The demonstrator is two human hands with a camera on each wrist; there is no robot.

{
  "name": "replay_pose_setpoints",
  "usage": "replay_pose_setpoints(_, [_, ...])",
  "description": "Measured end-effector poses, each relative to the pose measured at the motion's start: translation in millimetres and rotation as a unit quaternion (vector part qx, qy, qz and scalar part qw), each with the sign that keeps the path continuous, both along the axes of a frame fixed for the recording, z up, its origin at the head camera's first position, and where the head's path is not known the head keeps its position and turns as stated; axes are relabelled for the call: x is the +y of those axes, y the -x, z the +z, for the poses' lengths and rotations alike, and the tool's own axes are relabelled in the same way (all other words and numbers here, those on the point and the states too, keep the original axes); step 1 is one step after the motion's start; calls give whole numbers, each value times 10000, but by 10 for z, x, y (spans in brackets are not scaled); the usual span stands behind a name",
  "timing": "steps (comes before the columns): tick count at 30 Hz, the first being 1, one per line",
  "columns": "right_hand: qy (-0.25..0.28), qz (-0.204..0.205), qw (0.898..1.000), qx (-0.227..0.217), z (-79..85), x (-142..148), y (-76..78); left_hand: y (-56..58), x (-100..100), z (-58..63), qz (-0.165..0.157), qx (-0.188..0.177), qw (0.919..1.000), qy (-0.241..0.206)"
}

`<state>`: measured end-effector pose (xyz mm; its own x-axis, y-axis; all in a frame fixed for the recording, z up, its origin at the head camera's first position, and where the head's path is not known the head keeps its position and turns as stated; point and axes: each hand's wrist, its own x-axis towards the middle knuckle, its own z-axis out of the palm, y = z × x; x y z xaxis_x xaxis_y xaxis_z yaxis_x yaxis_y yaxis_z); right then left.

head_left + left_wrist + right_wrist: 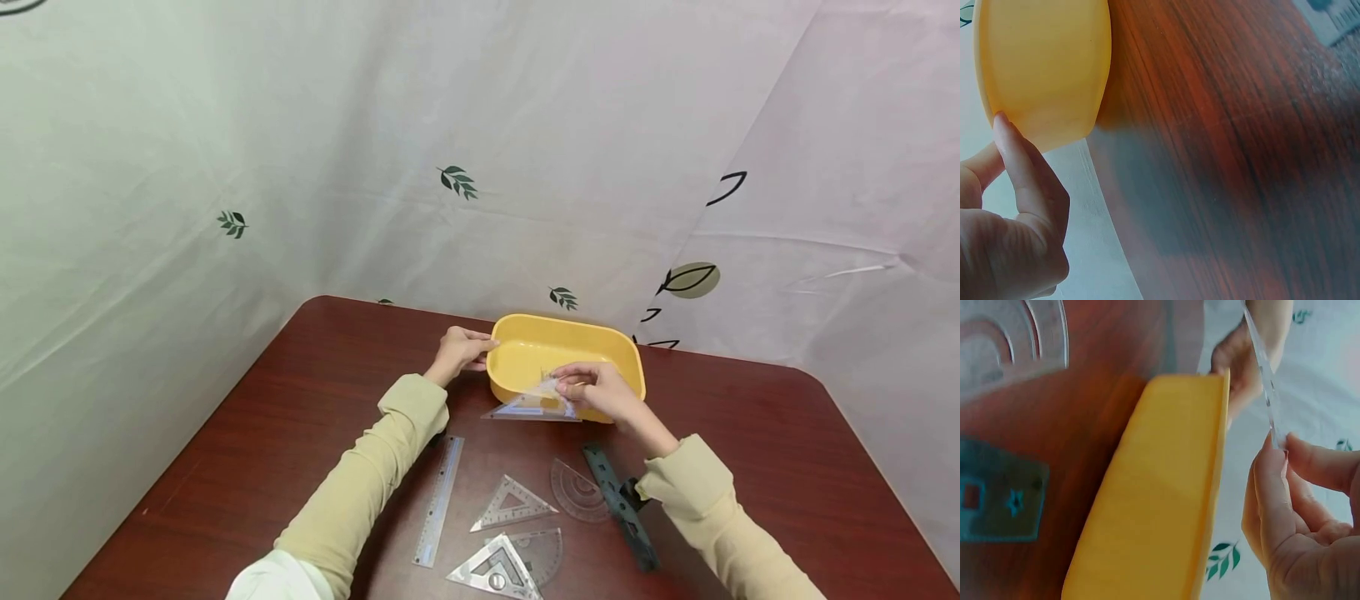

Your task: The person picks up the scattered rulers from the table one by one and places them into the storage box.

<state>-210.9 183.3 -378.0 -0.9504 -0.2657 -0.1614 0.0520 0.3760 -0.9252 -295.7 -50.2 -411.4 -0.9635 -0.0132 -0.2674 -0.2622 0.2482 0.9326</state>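
Observation:
A yellow plastic bin (566,332) stands near the table's back edge. My left hand (459,352) pinches its left rim between thumb and fingers, as the left wrist view also shows on the bin wall (1047,69). Over the bin's front side, my right hand (600,390) holds a clear set square (525,408) by one corner. In the right wrist view the set square (1266,375) is seen edge-on, pinched between thumb and fingertips, above the bin's rim (1219,456).
Nearer me on the brown table (300,417) lie a clear ruler (438,504), a small set square (510,507), another set square (487,573) overlapping a protractor (551,550), a second protractor (577,492) and a dark green stencil ruler (621,508). A patterned cloth (337,167) hangs behind.

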Motion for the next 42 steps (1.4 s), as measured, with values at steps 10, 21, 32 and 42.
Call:
replay_pose_setpoints(10, [-146, -372, 9988, -286, -21, 167, 204, 1, 6, -15, 46, -21, 10000, -14])
replay_pose_setpoints(21, [-81, -773, 9960, -447, -121, 237, 318, 22, 10, -34, 70, -75, 9999, -61])
replay_pose_setpoints(32, [-263, -786, 9961, -295, -224, 256, 386, 32, 4, -33, 40, -45, 10000, -39])
replay_pose_setpoints(42, [-275, -583, 9969, -460, -305, 253, 418, 29, 11, -21, 71, -50, 9999, -52])
